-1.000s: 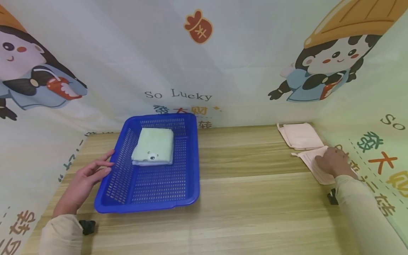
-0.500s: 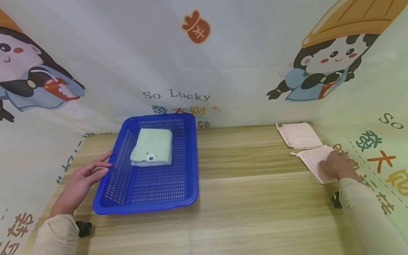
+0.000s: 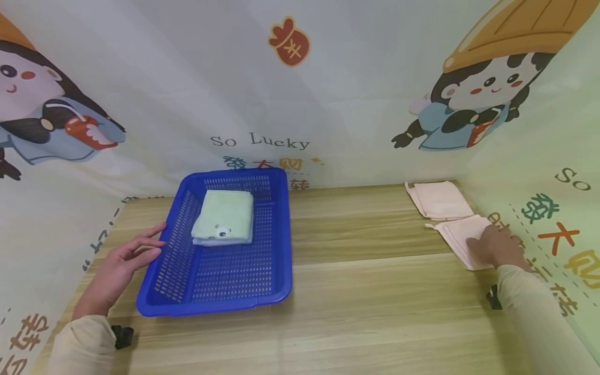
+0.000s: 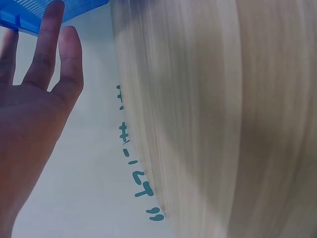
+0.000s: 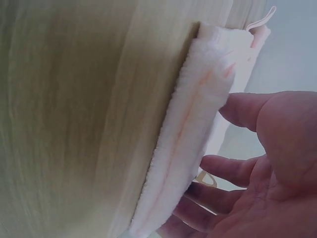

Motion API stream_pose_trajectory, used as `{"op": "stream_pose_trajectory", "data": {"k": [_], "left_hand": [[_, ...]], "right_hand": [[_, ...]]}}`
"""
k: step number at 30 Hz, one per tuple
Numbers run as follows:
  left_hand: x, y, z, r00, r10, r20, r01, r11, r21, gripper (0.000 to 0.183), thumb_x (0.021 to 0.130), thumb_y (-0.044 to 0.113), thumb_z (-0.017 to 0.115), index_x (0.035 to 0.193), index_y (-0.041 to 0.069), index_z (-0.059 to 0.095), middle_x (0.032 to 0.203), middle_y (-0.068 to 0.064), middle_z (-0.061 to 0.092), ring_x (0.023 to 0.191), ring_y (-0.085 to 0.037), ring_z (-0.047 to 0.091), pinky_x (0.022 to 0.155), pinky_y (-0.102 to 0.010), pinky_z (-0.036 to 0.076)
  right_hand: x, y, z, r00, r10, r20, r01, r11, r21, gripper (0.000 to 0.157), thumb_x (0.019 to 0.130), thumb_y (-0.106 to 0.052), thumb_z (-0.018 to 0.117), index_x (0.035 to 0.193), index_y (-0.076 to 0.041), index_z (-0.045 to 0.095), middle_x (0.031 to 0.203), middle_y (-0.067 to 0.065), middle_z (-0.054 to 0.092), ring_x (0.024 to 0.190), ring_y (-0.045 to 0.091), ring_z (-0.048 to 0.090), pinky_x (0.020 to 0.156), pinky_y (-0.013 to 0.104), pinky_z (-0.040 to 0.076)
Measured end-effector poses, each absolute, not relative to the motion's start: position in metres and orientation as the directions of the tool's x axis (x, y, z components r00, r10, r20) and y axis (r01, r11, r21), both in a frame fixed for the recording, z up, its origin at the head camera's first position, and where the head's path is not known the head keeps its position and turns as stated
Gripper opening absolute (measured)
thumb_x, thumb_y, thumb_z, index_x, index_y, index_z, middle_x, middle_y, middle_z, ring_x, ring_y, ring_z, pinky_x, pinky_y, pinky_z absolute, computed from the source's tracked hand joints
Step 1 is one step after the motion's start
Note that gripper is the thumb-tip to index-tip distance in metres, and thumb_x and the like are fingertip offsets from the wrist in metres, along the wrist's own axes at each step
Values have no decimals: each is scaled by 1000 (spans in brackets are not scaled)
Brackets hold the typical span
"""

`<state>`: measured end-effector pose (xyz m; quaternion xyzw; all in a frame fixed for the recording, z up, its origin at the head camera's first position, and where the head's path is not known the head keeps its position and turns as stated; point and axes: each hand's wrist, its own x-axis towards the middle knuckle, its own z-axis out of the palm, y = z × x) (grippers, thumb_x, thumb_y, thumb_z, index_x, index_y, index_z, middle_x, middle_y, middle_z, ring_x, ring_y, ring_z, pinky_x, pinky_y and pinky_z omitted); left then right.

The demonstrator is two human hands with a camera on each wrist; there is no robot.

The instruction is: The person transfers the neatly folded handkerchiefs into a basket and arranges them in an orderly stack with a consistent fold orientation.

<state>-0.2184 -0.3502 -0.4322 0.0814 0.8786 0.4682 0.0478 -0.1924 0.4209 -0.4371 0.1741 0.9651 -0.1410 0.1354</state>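
Observation:
A blue mesh basket (image 3: 287,250) stands left of the middle in the head view. Inside it lies a folded pale green towel (image 3: 227,211) with a bear face, on top of another light-coloured layer. My left hand (image 3: 117,268) rests against the basket's left rim, fingers mostly straight. Over at the right, two folded pink towels lie on the table: a far one (image 3: 442,200) and a near one (image 3: 457,239). My right hand (image 3: 499,246) touches the near towel's right part. In the right wrist view, thumb and fingertips meet the fluffy pink towel (image 5: 183,129), which lies flat.
The wooden table (image 3: 365,307) runs between basket and pink towels. A printed cloth wall (image 3: 356,120) closes off the back and both sides. The right hand is close to the right wall.
My right hand has slid slightly rightward over the near pink towel, showing more of it. My left hand stays at the basket rim. The view has shifted slightly.

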Motion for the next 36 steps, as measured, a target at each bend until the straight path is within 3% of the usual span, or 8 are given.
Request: {"op": "stream_pose_trajectory", "data": {"k": [6, 18, 22, 26, 30, 36], "left_hand": [[-218, -349, -435, -981, 195, 7, 113, 535, 838, 43, 106, 38, 54, 135, 7, 61, 166, 18, 33, 143, 9, 30, 90, -3, 42], [-216, -349, -436, -978, 206, 10, 120, 526, 842, 43, 107, 37, 53, 136, 7, 60, 166, 19, 31, 137, 15, 32, 91, -3, 43], [-216, -349, -436, -979, 202, -2, 106, 524, 845, 43, 107, 39, 52, 137, 8, 60, 167, 19, 30, 139, 13, 32, 91, -3, 43], [-217, -349, -437, -979, 203, -11, 97, 516, 851, 44, 107, 39, 51, 137, 9, 59, 167, 19, 29, 141, 11, 32, 91, -3, 44], [-217, -347, -437, -978, 207, -21, 89, 509, 856, 45, 107, 41, 50, 138, 9, 59, 167, 19, 28, 146, 8, 29, 91, -3, 44], [-216, -347, -436, -977, 210, -29, 84, 508, 857, 46, 107, 41, 50, 138, 9, 58, 168, 19, 27, 145, 7, 30, 91, -3, 44]], "right_hand": [[-191, 418, -437, -902, 303, -307, 377, 900, -220, 75, 101, -38, 47, 130, 29, 32, 120, 57, 33, 106, 72, 37, 88, 74, 39], [-185, 424, -432, -845, 361, -394, 472, 850, -233, 86, 97, -46, 55, 135, 27, 29, 133, 57, 32, 118, 71, 36, 97, 73, 39], [-183, 428, -432, -871, 325, -369, 428, 871, -241, 90, 92, -52, 63, 130, 26, 38, 128, 55, 42, 110, 67, 48, 90, 67, 46], [-178, 435, -431, -855, 344, -388, 461, 847, -264, 105, 85, -66, 67, 131, 25, 41, 124, 52, 46, 99, 55, 55, 85, 62, 51], [-174, 436, -429, -815, 363, -452, 513, 815, -269, 119, 82, -77, 64, 133, 28, 38, 125, 51, 44, 101, 52, 54, 88, 62, 52], [-173, 432, -430, -787, 382, -484, 548, 794, -265, 125, 82, -79, 62, 137, 30, 33, 131, 52, 38, 108, 53, 49, 96, 63, 49]]}}
